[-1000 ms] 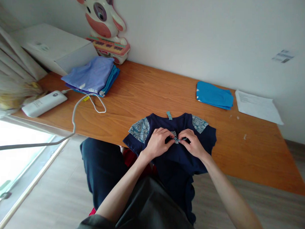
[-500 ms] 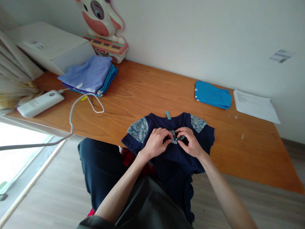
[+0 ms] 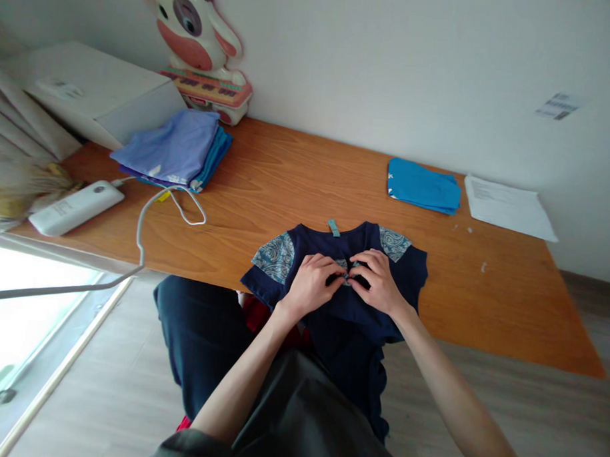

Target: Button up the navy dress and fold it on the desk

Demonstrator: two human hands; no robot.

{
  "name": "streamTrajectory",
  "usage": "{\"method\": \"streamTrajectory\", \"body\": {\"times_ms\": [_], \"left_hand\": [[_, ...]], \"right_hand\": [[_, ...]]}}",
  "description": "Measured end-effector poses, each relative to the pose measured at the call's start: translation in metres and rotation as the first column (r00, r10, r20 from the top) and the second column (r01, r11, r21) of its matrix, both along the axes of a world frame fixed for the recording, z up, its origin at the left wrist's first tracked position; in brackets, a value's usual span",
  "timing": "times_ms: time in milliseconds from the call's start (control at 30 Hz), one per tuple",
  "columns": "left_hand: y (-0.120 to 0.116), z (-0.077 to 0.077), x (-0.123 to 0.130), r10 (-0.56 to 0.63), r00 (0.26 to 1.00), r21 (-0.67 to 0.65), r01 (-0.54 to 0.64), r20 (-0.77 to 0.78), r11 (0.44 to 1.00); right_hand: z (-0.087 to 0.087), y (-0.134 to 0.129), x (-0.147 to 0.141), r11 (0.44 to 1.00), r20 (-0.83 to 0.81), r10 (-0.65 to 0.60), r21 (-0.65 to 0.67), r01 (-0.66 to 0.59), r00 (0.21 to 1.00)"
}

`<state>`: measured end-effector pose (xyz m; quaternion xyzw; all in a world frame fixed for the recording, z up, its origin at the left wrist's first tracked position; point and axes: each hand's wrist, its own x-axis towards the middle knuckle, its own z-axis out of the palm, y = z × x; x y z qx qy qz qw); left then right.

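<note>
A small navy garment [image 3: 329, 243] with paisley shoulder patches lies at the front edge of the wooden table, its lower part hanging down over the edge. On its chest is a small paisley fabric bow [image 3: 342, 264], mostly covered by fingers. My left hand [image 3: 313, 282] pinches the bow from the left, thumb and fingertips closed. From the right, my right hand [image 3: 377, 281] is closed on it too, its fingertips almost meeting those of the left. A light green tag [image 3: 334, 227] sticks up at the garment's neckline.
Folded blue cloth [image 3: 424, 186] and white papers [image 3: 508, 207] lie at the back right. At the left are a stack of folded clothes [image 3: 170, 147], a white power bank [image 3: 76, 207] with a cable, a white box [image 3: 94, 88] and a cow-shaped toy keyboard [image 3: 207, 88].
My right hand has shifted slightly left and up, its fingertips nearer to those of my left hand, and more of the bow is covered. The whole view has moved a little.
</note>
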<state>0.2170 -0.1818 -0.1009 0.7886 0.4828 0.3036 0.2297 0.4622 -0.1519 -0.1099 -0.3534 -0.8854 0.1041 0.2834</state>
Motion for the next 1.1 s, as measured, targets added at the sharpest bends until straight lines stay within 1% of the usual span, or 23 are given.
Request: {"method": "streamTrajectory", "body": {"times_ms": [367, 600, 800, 933, 1033, 1100], "left_hand": [[0.0015, -0.0025, -0.0008, -0.024, 1.000, 0.014, 0.024, -0.001, 1.000], [0.0010, -0.0007, 0.0003, -0.026, 1.000, -0.002, 0.026, -0.002, 1.000], [0.0032, -0.0037, -0.0007, -0.030, 0.999, -0.034, 0.029, -0.016, 0.999], [0.0028, -0.0041, -0.0002, -0.022, 1.000, -0.038, 0.022, -0.009, 0.999], [0.0021, -0.0040, 0.0016, -0.001, 1.000, -0.040, 0.000, -0.007, 0.999], [0.0020, -0.0043, 0.0030, 0.024, 1.000, -0.039, -0.024, -0.004, 0.999]], "right_hand": [[-0.0008, 0.0047, -0.0025, 0.989, -0.043, -0.034, -0.144, 0.027, 0.999], [-0.0048, 0.0071, 0.0000, 0.983, -0.063, -0.030, -0.182, 0.018, 0.998], [-0.0078, 0.0094, 0.0019, 0.984, -0.073, -0.021, -0.178, 0.007, 0.997], [-0.0049, 0.0099, 0.0016, 0.979, -0.064, -0.013, -0.204, 0.000, 0.998], [-0.0009, 0.0093, 0.0006, 0.973, -0.066, -0.019, -0.232, 0.003, 0.998], [0.0016, 0.0084, 0.0004, 0.969, -0.076, -0.003, -0.245, -0.016, 0.997]]}}
